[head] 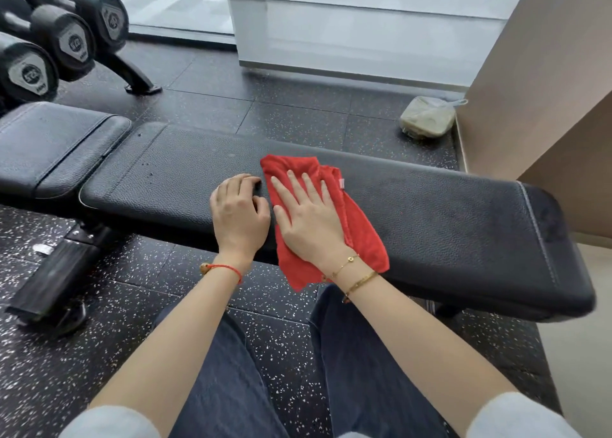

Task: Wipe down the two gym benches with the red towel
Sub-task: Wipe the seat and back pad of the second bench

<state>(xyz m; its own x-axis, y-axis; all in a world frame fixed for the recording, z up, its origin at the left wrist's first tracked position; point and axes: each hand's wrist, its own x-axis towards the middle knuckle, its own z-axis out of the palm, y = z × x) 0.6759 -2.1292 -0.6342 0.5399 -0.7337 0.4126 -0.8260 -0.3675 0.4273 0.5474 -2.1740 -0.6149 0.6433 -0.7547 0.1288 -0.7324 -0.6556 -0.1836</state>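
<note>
Red towel (359, 225) pressed flat under right hand (306, 220); left hand (239, 214) curled on bench (447, 212).

A gym: black dumbbells (49, 43) sit on a rack at the upper left; a padded black bench (430, 212) stretches across; the floor (82, 354) is speckled black rubber tile.

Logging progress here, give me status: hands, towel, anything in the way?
Right hand flat on red towel, pressing it to bench pad. Left hand rests on pad beside it, fingers curled, holding nothing. Pad ahead unobstructed.
</note>
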